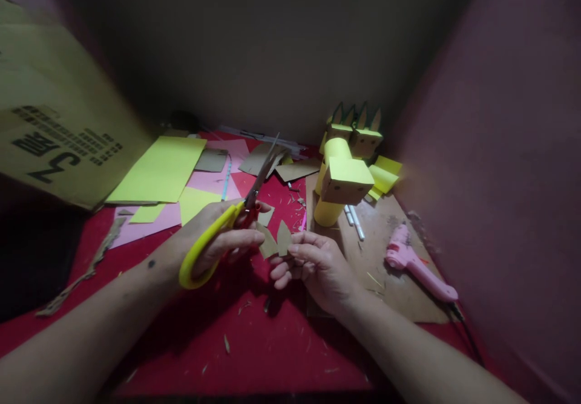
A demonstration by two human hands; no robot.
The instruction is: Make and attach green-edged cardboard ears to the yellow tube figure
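My left hand is closed around scissors with yellow handles, their blades pointing up and away. Between its fingertips it also pinches a pointed cardboard piece. A small squarish cardboard scrap shows just behind these fingers. My right hand pinches another leaf-shaped cardboard piece by its edge. The two pointed pieces are held side by side, tips up, above the red tabletop.
Yellow paper tubes with boxy cardboard tops stand at the back right. A pink hot glue gun lies on a cardboard sheet. Yellow paper, pink paper and cardboard pieces lie at the back left, beside a big printed carton. Trimmings are scattered about.
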